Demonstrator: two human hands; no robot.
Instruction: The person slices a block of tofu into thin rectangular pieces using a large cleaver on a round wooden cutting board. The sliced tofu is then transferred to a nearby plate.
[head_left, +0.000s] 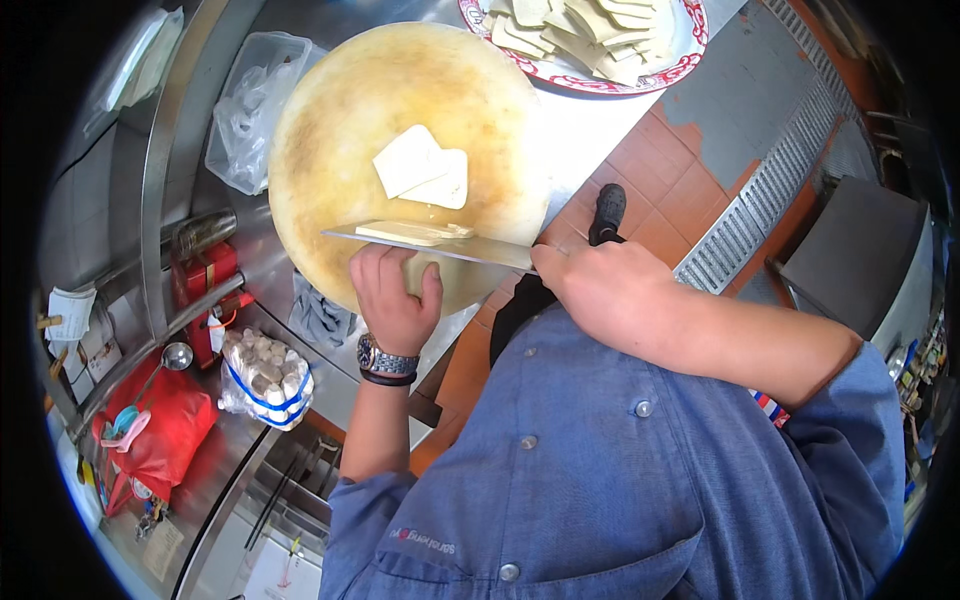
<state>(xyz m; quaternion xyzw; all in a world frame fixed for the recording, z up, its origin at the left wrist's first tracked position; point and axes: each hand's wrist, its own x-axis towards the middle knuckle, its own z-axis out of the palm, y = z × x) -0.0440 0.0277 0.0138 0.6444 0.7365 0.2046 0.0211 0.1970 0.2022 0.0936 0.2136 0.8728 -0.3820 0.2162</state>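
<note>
On a round, worn cutting board (420, 82) lie two overlapping pale slabs, perhaps tofu (409, 161). My right hand (600, 289) grips the handle end of a cleaver (480, 253), whose blade crosses the near part of the board, edge-on to the view. Flat pale slices (401, 231) lie along the blade's far side; whether they rest on it or on the board I cannot tell. My left hand (396, 292) is at the blade's near side, fingertips against or just under it; what it holds, if anything, is hidden. Many cut pale slices (577, 30) fill a red-and-white patterned plate (634, 88) beyond the board.
Left of the board stands a clear plastic tub (259, 112) with plastic bags. A grey cloth (319, 311) lies by the board's near left edge. Further left are a bag of pale round items (268, 379), a ladle (178, 357) and a red bag (161, 431).
</note>
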